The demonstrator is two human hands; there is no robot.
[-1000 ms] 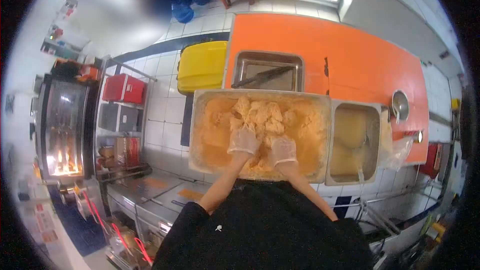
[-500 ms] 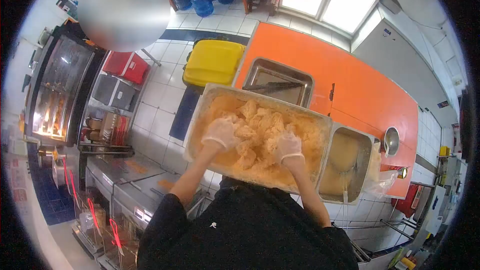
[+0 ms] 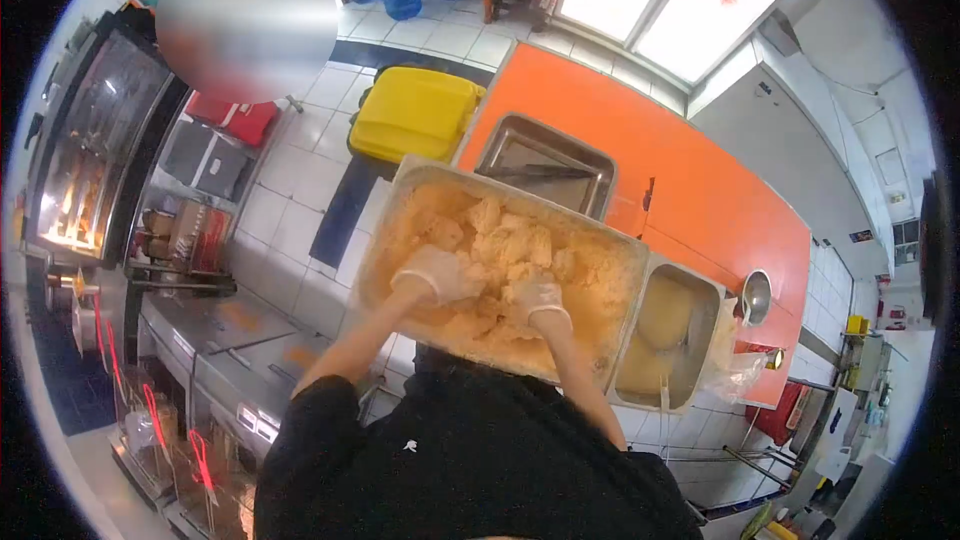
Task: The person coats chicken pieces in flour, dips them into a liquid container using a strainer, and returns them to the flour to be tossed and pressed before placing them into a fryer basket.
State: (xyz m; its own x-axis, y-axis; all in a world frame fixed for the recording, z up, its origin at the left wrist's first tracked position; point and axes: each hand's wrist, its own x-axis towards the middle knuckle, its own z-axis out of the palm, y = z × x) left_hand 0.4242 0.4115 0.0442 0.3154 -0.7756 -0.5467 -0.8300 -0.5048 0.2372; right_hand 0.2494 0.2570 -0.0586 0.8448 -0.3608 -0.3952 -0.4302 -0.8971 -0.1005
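A large metal tray (image 3: 624, 315) holds orange-tan breading with a heap of coated chicken pieces (image 3: 508, 240) in its middle. My left hand (image 3: 438, 275), in a clear plastic glove, is in the breading at the left of the heap, its fingers sunk among the pieces. My right hand (image 3: 538, 300), gloved too, touches the pieces at the right of the heap. The fingertips of both hands are hidden by breading and blur, so their grip cannot be made out.
A smaller pan (image 3: 708, 335) of cloudy liquid adjoins the tray's right side. Behind lies an orange counter (image 3: 640, 145) with a shallow metal tray (image 3: 490, 150) and a steel bowl (image 3: 757, 297). A yellow bin (image 3: 415, 115) stands behind left; fryers (image 3: 225, 330) are at left.
Both hands have shifted within the breading; my right hand has moved left, closer to my left hand. The whole view has shifted slightly, with the tray now further left.
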